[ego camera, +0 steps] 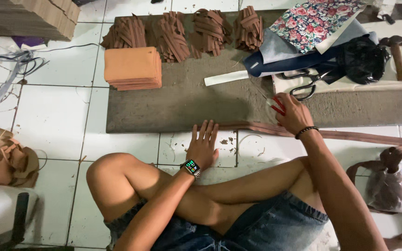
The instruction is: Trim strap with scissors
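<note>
I sit cross-legged on the white tiled floor. My left hand [203, 145], a watch on its wrist, lies flat with fingers spread on the left end of a long brown strap [350, 135] at the front edge of a grey mat [182, 100]. My right hand [291, 111] is closed on a small red-handled cutter [275, 105] right above the strap, where the strap meets the mat. The strap runs off to the right.
On the mat sit a stack of tan rectangular pieces [132, 68] and several piles of cut brown strips [182, 32]. Black scissors [305, 83], floral fabric [315, 21], a black bag [364, 58] and a hammer [398, 56] lie at right. Leather scraps [5, 158] sit left, cardboard [33, 16] top left.
</note>
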